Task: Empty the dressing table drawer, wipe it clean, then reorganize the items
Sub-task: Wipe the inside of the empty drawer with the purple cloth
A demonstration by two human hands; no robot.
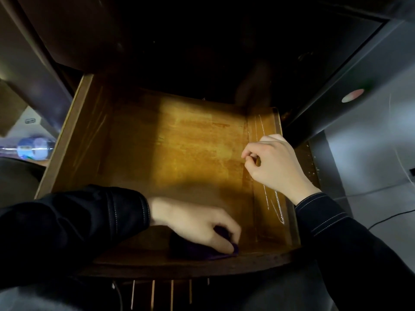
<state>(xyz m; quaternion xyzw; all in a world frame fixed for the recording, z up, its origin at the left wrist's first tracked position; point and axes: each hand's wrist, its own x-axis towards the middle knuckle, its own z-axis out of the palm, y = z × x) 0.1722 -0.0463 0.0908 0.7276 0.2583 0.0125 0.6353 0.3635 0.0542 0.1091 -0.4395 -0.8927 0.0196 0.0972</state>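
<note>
Worn drawer (scratched, perhaps), dim room

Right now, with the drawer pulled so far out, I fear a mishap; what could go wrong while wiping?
The left hand grips the purple cloth at the drawer front; hard pressure might tip it. The right hand is at the right wall, where it could get pinched if the drawer slides in. The shadowed back may be missed.

Far end of the drawer is just black, can't see anything back there. The purple cloth at its near edge is mostly buried under the left hand. Left of the drawer there's a bluish blob, and right of it a pale round spot, both too blurry to name.
</note>
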